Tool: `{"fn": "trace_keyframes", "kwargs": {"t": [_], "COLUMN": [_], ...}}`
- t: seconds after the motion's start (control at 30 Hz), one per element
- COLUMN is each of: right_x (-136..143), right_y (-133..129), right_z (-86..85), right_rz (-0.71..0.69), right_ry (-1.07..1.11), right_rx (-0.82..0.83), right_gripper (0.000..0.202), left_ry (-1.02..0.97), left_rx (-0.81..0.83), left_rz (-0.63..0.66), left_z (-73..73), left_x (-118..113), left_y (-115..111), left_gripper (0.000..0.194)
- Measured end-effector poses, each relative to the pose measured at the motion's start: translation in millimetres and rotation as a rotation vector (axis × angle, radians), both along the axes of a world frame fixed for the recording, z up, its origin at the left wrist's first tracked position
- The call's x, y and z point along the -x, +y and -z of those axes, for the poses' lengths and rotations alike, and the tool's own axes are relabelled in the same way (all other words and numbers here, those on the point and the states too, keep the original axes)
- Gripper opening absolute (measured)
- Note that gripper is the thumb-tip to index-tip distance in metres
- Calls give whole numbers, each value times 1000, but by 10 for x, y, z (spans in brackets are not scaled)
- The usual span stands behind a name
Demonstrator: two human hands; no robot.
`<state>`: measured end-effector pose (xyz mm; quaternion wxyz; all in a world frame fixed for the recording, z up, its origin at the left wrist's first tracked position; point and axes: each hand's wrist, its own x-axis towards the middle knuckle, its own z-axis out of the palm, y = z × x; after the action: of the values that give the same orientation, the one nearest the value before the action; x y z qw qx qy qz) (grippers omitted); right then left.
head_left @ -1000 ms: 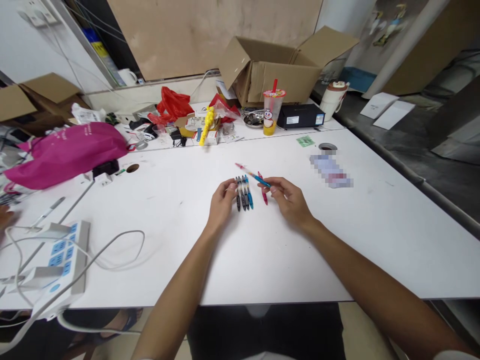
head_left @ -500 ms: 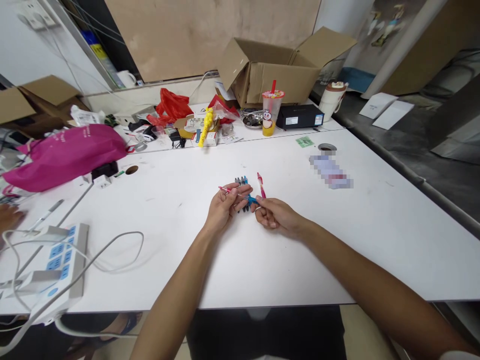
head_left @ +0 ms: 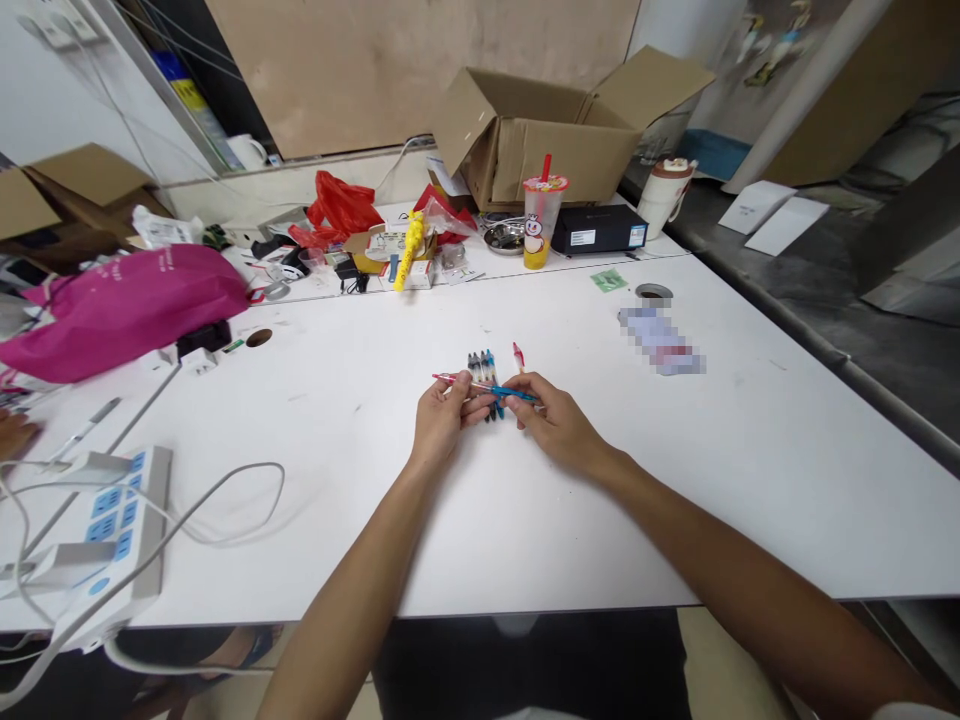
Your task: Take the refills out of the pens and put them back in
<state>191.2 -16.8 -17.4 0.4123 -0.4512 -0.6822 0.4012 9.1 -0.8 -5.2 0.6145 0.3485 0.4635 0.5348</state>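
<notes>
Above the table my hands hold a pen between them, with a red end at left and a blue end at right. My left hand pinches its red part between thumb and fingers. The blue part lies between the thumb and fingers of my right hand. Just behind and under the hands, several pens lie side by side, some with black parts and one blue. A red pen lies apart to their right, its near part hidden by my right hand.
At the left, a power strip trails grey cables over the table. Along the back are a pink bag, a drink cup, an open cardboard box and a black box. A tape roll lies at right; another person's hand is at far left.
My right hand has turned over the blue part, its fingers now further round and above it. The blue end now shows past the fingertips. My left hand keeps its pinch nearly in place.
</notes>
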Motion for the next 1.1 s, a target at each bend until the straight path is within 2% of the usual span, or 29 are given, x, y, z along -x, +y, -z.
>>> {"fn": "trace_keyframes", "kwargs": {"t": [0.27, 0.4, 0.5, 0.7, 0.87, 1.1], "right_x": [7, 9, 8, -7, -70, -230], "right_y": [34, 52, 55, 40, 65, 154], "right_z": [57, 65, 54, -38, -105, -159], "right_rz": [66, 119, 124, 162, 199, 318], "right_ry": [85, 98, 84, 44, 150, 344], "right_rx": [2, -50, -35, -214, -163, -68], "right_gripper": [24, 33, 25, 16, 19, 24], "left_ry": [27, 12, 12, -109, -227, -232], "left_rx": [-8, -16, -18, 48, 77, 78], "left_rz": [-13, -23, -21, -68, -123, -246], "left_z": [26, 27, 24, 26, 3, -32], "left_x": [7, 0, -5, 7, 36, 95], "left_y": [11, 8, 9, 52, 79, 105], "left_gripper": [40, 38, 35, 28, 23, 22]}}
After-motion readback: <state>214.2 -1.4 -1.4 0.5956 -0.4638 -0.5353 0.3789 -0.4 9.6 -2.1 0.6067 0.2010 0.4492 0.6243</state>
